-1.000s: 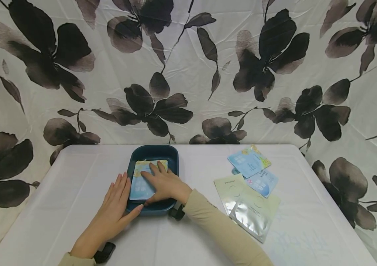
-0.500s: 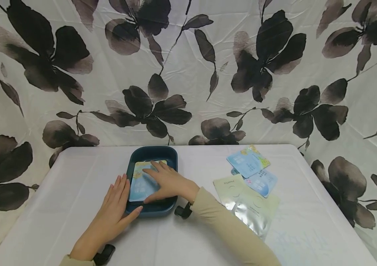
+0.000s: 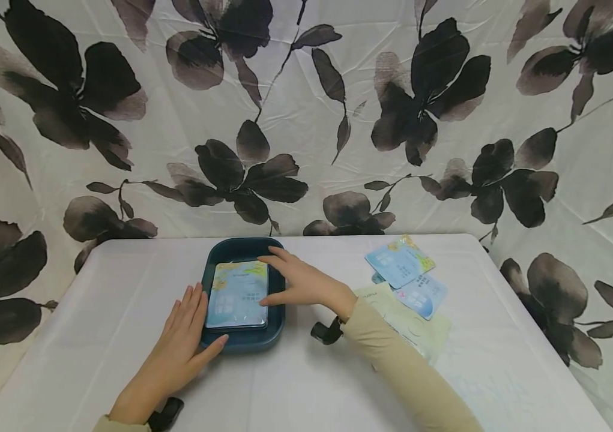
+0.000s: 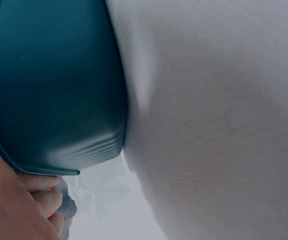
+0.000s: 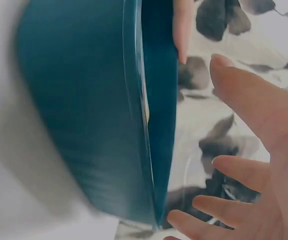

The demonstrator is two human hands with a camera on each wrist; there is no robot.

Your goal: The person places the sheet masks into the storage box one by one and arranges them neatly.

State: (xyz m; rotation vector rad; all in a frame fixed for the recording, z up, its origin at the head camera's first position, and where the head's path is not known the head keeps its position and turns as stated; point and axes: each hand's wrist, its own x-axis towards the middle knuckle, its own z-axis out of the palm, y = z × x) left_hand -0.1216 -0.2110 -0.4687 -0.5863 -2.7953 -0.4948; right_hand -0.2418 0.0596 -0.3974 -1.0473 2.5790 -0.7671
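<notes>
A dark teal tray point(image 3: 260, 341) holds a stack of light blue sachets point(image 3: 238, 294) with a yellow-green printed end. Along the tray's left rim rests my left hand point(image 3: 179, 342), fingers straight and together, thumb at the near corner. In the left wrist view the tray's outer wall point(image 4: 58, 85) fills the upper left, the hand point(image 4: 13, 205) at its rim. My right hand point(image 3: 308, 282) hovers over the tray's right rim with fingers spread and holds nothing. The right wrist view shows that hand point(image 5: 254, 165) apart from the rim, thumb and fingers wide.
To the right on the white table point(image 3: 138, 270) lie two blue sachets point(image 3: 400, 261), overlapping a pale green sheet-mask packet point(image 3: 409, 318) that my right sleeve point(image 3: 392, 366) partly covers. Behind the table hangs a floral curtain point(image 3: 338, 138).
My right hand has lifted off the sachet stack and moved right to the tray's edge, uncovering the stack. The left hand has stayed at the tray's left side.
</notes>
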